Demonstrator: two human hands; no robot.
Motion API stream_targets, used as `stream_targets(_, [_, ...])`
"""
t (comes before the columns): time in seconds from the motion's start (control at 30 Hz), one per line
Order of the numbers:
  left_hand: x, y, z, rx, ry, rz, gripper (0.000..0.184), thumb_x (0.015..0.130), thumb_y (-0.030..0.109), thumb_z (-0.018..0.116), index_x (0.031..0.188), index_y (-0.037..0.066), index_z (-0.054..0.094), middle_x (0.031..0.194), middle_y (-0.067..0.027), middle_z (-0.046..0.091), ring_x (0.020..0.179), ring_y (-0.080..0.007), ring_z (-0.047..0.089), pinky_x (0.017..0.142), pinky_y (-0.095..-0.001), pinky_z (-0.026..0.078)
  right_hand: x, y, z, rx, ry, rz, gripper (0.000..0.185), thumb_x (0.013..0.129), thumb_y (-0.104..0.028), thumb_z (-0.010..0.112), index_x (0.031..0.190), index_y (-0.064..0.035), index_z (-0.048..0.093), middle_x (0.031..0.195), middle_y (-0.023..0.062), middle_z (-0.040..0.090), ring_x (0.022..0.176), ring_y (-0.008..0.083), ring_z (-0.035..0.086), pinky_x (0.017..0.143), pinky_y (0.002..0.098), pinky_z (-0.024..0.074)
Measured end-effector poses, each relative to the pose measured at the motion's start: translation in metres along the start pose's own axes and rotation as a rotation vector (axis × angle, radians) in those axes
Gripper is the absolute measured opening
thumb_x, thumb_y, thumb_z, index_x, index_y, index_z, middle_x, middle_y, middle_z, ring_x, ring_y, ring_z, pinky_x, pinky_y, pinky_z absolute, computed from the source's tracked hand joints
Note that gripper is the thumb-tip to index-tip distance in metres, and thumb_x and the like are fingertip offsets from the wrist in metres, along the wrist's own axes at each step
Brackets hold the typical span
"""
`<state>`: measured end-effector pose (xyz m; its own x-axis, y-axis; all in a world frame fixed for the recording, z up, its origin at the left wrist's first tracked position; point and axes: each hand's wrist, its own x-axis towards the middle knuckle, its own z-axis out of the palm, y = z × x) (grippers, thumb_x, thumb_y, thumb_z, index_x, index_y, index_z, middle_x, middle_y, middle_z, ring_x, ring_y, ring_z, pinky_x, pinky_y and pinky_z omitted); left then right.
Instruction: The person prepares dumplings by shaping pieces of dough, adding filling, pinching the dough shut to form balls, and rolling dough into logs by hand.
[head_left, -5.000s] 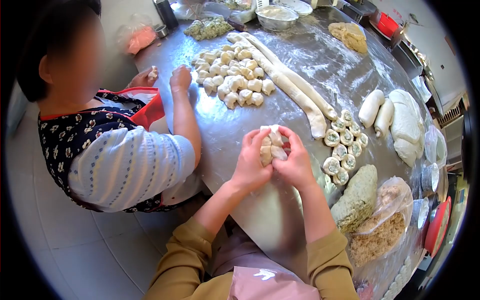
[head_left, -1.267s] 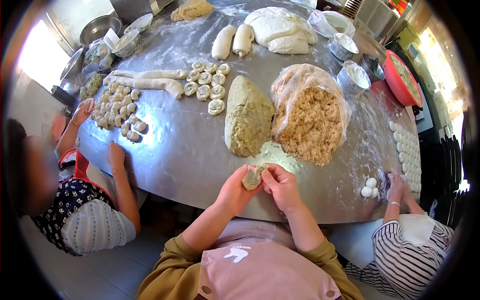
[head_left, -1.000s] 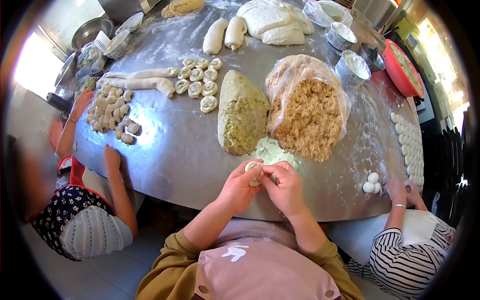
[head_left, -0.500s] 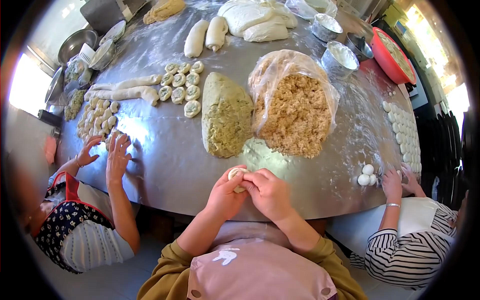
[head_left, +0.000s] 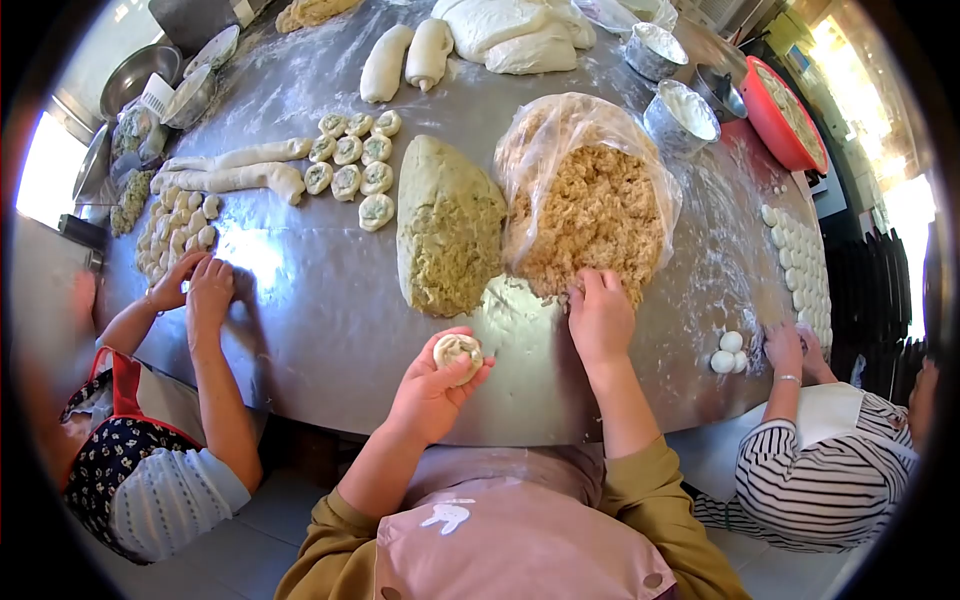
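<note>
My left hand (head_left: pixel 430 390) holds a round, cup-shaped piece of dough (head_left: pixel 457 356) with a pale filling showing in its middle, over the front of the metal table (head_left: pixel 330 350). My right hand (head_left: pixel 602 315) is at the lower edge of the brown crumbly mass (head_left: pixel 605 215), which lies partly inside a clear plastic bag. Its fingertips are pressed together at the crumbs; whatever lies between them is too small to name. Left of the bag rests a large green-flecked mound (head_left: pixel 445 230). Several filled dough rounds (head_left: pixel 347 150) sit beyond it to the left.
At the left, a person's hands (head_left: pixel 195 290) work beside dough pieces (head_left: pixel 175 225) and long dough rolls (head_left: pixel 235 170). Another person's hands (head_left: pixel 790 350) are at the right, near white balls (head_left: pixel 729 355). White dough (head_left: pixel 515 35), metal bowls (head_left: pixel 682 118) and a red basin (head_left: pixel 782 115) stand farther back.
My right hand has left the dough piece and moved up and right to the brown crumbs. My left hand still holds the dough, now with its top showing. The left person's hands have come together.
</note>
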<state>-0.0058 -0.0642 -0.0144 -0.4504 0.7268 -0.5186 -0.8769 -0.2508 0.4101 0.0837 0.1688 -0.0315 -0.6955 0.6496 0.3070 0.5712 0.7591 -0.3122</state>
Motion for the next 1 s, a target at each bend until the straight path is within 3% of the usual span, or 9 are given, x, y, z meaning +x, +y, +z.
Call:
stream_targets(0.2, [0.010, -0.002, 0.021, 0.079, -0.049, -0.059, 0.034, 0.095, 0.001, 0.055, 0.128, 0.005, 0.049, 0.110, -0.0113, 0.061, 0.098, -0.0269, 0.065, 0.084, -0.0324, 0.057, 0.013, 0.007, -0.040, 0.338, 0.046, 0.060, 0.014, 0.084, -0.014, 0.071, 0.094, -0.0059, 0.064, 0.087, 0.0136, 0.064, 0.081, 0.0331, 0.064, 0.069, 0.0427, 0.0516])
stream_targets(0.43, [0.018, -0.021, 0.035, 0.064, -0.071, -0.132, 0.034, 0.095, 0.001, 0.053, 0.129, 0.006, 0.050, 0.114, -0.0134, 0.061, 0.102, -0.0285, 0.065, 0.086, -0.0361, 0.057, -0.009, 0.019, -0.016, 0.155, -0.085, 0.005, 0.023, 0.081, -0.013, 0.073, 0.102, -0.0077, 0.065, 0.093, 0.0131, 0.062, 0.081, 0.0327, 0.064, 0.070, 0.0411, 0.0525])
stream_targets(0.57, [0.017, -0.027, 0.042, 0.132, -0.030, -0.116, 0.033, 0.096, 0.003, 0.053, 0.129, 0.006, 0.051, 0.116, -0.0152, 0.062, 0.106, -0.0289, 0.064, 0.091, -0.0373, 0.055, -0.007, 0.020, -0.027, 0.385, 0.051, 0.061, 0.025, 0.080, -0.013, 0.073, 0.103, -0.0081, 0.067, 0.093, 0.0113, 0.061, 0.076, 0.0285, 0.062, 0.067, 0.0367, 0.0507])
stream_targets(0.67, [0.022, -0.032, 0.041, 0.190, -0.047, -0.095, 0.033, 0.097, 0.005, 0.054, 0.129, 0.005, 0.050, 0.117, -0.0148, 0.062, 0.108, -0.0282, 0.063, 0.093, -0.0367, 0.053, -0.001, 0.028, -0.041, 0.590, 0.085, 0.154, 0.021, 0.083, -0.014, 0.073, 0.101, -0.0030, 0.068, 0.086, 0.0054, 0.065, 0.069, 0.0149, 0.060, 0.064, 0.0298, 0.0492])
stream_targets(0.77, [0.023, -0.030, 0.056, 0.229, -0.097, -0.162, 0.032, 0.098, 0.007, 0.054, 0.129, 0.004, 0.049, 0.117, -0.0132, 0.062, 0.110, -0.0268, 0.062, 0.093, -0.0359, 0.053, -0.002, 0.057, -0.018, 0.459, -0.138, 0.251, 0.024, 0.085, -0.016, 0.074, 0.101, 0.0002, 0.067, 0.076, 0.0035, 0.065, 0.065, 0.0088, 0.056, 0.062, 0.0268, 0.0470])
stream_targets(0.8, [0.029, -0.028, 0.061, 0.252, -0.104, -0.154, 0.031, 0.098, 0.007, 0.054, 0.129, 0.004, 0.049, 0.117, -0.0127, 0.061, 0.109, -0.0262, 0.062, 0.093, -0.0356, 0.053, -0.003, 0.046, -0.027, 0.528, -0.054, 0.243, 0.021, 0.087, -0.014, 0.072, 0.099, 0.0020, 0.065, 0.071, 0.0020, 0.064, 0.062, 0.0077, 0.054, 0.060, 0.0246, 0.0452])
stream_targets(0.9, [0.033, -0.037, 0.066, 0.281, -0.077, -0.130, 0.030, 0.099, 0.009, 0.053, 0.128, 0.004, 0.050, 0.118, -0.0112, 0.060, 0.107, -0.0244, 0.062, 0.092, -0.0351, 0.053, -0.007, 0.029, -0.044, 0.844, -0.121, 0.327, 0.015, 0.089, -0.013, 0.070, 0.094, 0.0008, 0.067, 0.073, -0.0018, 0.061, 0.063, 0.0075, 0.054, 0.057, 0.0245, 0.0441])
stream_targets(1.0, [0.049, -0.042, 0.068, 0.255, -0.053, -0.066, 0.030, 0.099, 0.010, 0.052, 0.128, 0.004, 0.049, 0.118, -0.0102, 0.059, 0.108, -0.0229, 0.061, 0.094, -0.0357, 0.051, -0.015, 0.019, -0.054, 1.089, -0.318, 0.483, 0.014, 0.090, -0.013, 0.070, 0.093, 0.0003, 0.067, 0.074, -0.0051, 0.059, 0.065, 0.0041, 0.051, 0.059, 0.0212, 0.0428])
